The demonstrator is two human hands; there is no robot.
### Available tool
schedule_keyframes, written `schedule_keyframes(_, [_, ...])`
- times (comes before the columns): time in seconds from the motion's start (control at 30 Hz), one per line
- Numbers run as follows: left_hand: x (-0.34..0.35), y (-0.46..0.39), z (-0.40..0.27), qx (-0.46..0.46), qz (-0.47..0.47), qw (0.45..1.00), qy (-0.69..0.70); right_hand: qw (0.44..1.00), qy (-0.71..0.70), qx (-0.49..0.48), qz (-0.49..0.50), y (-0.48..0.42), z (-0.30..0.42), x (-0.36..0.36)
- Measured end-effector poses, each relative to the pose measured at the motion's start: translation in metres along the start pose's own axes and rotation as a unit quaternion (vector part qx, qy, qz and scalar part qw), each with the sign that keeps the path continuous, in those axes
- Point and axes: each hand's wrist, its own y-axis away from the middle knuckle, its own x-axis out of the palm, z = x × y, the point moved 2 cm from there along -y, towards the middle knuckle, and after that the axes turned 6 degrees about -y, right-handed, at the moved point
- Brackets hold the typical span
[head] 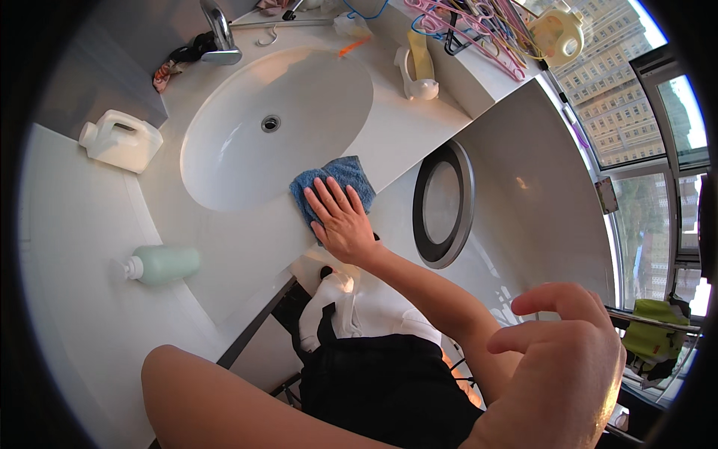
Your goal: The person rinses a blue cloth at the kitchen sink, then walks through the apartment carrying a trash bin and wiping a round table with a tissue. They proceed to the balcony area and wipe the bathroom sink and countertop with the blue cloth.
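My right hand lies palm down on a blue terry cloth, fingers slightly spread, pressing it flat against the white countertop. The cloth covers part of the counter's front edge and reaches the near rim of an oval white washbasin. My left arm crosses in front of me, and my left hand is raised close to the camera at the right. Its fingers are bent, with a gap between thumb and forefinger, and nothing shows in it.
A green pump bottle and a white jug stand at the left. Behind the basin is a chrome faucet. A cat-shaped holder carries a yellow sponge. Plastic hangers lie beyond it. A washing machine's round door is at right.
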Motion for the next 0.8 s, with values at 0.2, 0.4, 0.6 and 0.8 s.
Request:
schedule_keyframes(0.2, [0.019, -0.024, 0.022, -0.024, -0.003, 0.999, 0.042, 0.999, 0.033, -0.005, 0.016, -0.005, -0.059, -0.036])
schedule_keyframes(0.4, [0.091, 0.049, 0.108, -0.233, -0.18, 0.925, 0.239, 0.994, 0.069, -0.05, 0.068, -0.015, -0.072, -0.033])
schedule_keyframes(0.6, [0.172, 0.214, 0.116, -0.65, -0.555, 0.5, 0.143, 0.927, -0.037, -0.322, 0.188, -0.018, 0.055, 0.013])
schedule_keyframes(0.8, [0.152, 0.275, 0.186, -0.685, -0.615, 0.378, -0.097, 0.899, -0.071, -0.395, 0.175, -0.064, 0.122, 0.073])
